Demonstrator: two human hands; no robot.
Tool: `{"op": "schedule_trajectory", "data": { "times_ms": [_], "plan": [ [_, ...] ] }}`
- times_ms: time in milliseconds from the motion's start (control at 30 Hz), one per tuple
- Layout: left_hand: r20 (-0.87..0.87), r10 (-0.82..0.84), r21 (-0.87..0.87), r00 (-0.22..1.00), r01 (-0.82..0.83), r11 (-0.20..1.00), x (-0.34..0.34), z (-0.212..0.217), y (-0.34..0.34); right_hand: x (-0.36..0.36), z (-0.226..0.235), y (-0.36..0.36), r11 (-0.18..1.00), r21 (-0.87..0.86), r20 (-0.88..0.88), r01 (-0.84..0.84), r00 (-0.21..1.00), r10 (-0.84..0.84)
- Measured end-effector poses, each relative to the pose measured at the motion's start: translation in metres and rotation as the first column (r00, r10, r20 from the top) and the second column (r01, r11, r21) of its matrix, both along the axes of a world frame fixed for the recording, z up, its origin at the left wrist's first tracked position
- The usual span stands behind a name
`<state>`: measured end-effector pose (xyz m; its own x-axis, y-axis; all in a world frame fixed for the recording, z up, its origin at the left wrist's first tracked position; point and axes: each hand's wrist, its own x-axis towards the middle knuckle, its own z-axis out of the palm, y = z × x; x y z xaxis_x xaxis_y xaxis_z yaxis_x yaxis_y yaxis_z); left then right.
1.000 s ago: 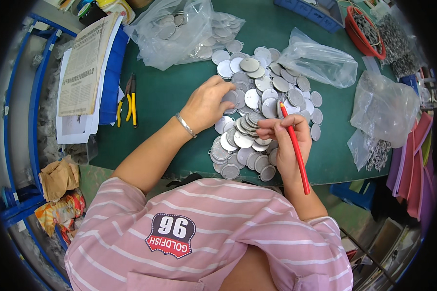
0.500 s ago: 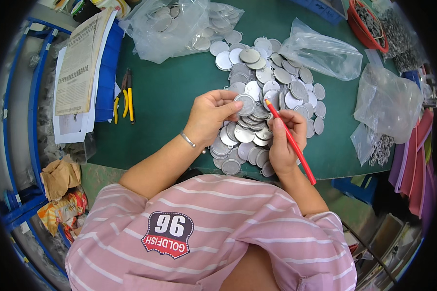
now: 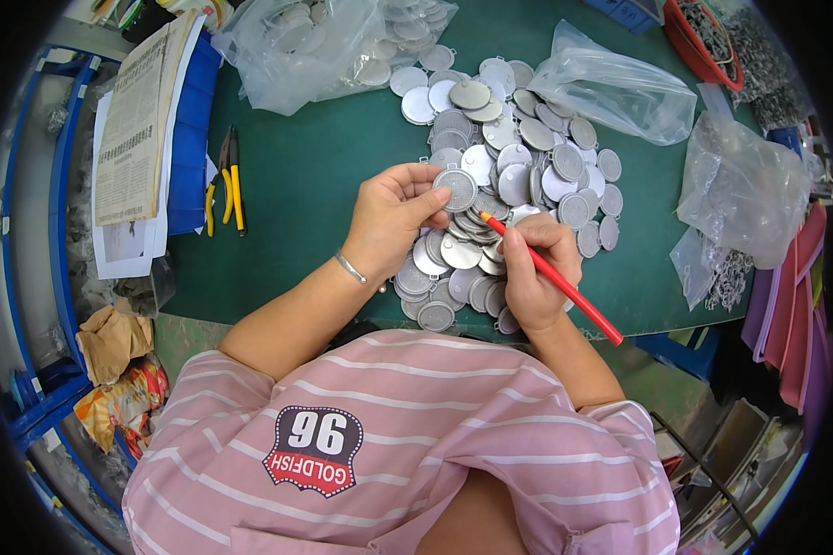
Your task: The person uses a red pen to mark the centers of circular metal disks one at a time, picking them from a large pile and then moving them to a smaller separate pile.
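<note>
The left hand (image 3: 393,211) is nearly closed, its thumb and fingertips pinching one flat, round, grey metal disc with a small lug on its edge (image 3: 455,190). The disc is gripped at its left side and raised over the pile, a hold that seems meant to leave most of its face uncovered. The right hand (image 3: 544,273) is half curled around a slim red pencil (image 3: 578,302), gripped partway along like a writing tool, probably for fine control of the tip. That tip is just beside the disc's lower right edge; whether they touch, I cannot tell.

Beneath and beyond both hands, a loose heap of similar silver-grey discs (image 3: 514,184) lies on the green counter (image 3: 305,157), likely kept central so either hand reaches it easily. Farther out, a clear plastic bag (image 3: 287,92) holds more discs, and another limp clear bag (image 3: 611,88) lies against the heap's far right. Yellow-handled pliers (image 3: 238,194) rest well to the left, apart from the discs.
</note>
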<state>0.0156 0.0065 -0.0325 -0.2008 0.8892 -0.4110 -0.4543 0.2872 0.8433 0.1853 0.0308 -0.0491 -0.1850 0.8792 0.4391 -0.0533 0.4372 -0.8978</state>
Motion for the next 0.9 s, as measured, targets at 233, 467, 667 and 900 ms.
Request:
{"op": "schedule_trajectory", "data": {
  "times_ms": [233,467,667,900],
  "plan": [
    [0.016,-0.013,0.025,1.000,0.013,1.000,-0.001,-0.003,0.000,-0.002,0.003,-0.001,0.999,-0.019,0.018,0.037,0.999,-0.037],
    [0.016,-0.044,0.041,0.999,0.043,0.998,-0.003,-0.003,-0.002,-0.005,0.006,0.005,0.991,0.134,0.237,0.024,0.970,-0.056],
    [0.057,-0.073,0.059,0.996,0.069,0.996,-0.001,0.005,-0.004,-0.010,0.005,0.005,0.992,0.125,0.219,0.005,0.975,-0.033],
    [0.107,-0.092,0.026,0.990,0.090,0.996,-0.001,0.003,-0.003,-0.008,0.005,0.004,0.997,0.079,0.209,0.028,0.977,-0.044]
  ]
}}
